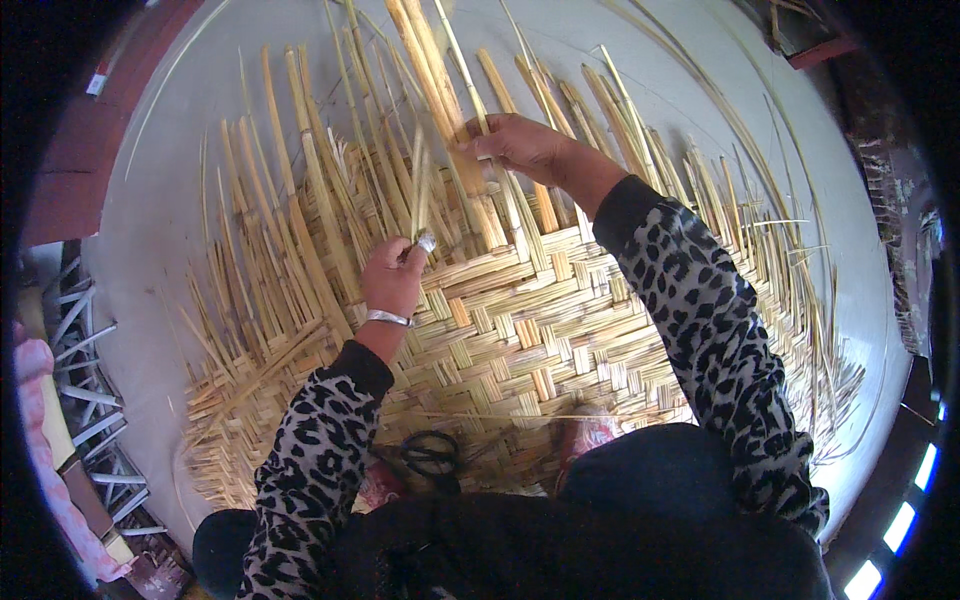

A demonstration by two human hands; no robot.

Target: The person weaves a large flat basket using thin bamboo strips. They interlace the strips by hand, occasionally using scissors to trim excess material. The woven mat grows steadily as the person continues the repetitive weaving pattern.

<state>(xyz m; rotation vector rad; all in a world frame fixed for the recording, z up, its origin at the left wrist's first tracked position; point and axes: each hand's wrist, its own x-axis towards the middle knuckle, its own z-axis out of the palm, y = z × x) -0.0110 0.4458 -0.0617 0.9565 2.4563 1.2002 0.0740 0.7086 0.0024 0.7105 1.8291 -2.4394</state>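
Note:
A mat [520, 370] of split reed strips in a slanting weave spreads over the floor, its loose strip ends fanning out at the far side. My left hand [392, 280] is closed at the weave's far edge, pinching an upright reed strip [420, 190] that is blurred near its top. White wrapping covers a fingertip of that hand. Farther out and to the right, my right hand [522, 150] is closed around a thin pale reed strip [462, 65]. Beside its fingertips stand broader yellow strips [425, 60]. Its palm side is hidden.
Black-handled scissors [430, 453] lie on the mat close to my legs. Long loose strips arc over the grey floor [160, 200] at the rim. A rack of metal bars [95, 400] and a pink cloth [38, 400] are at the left.

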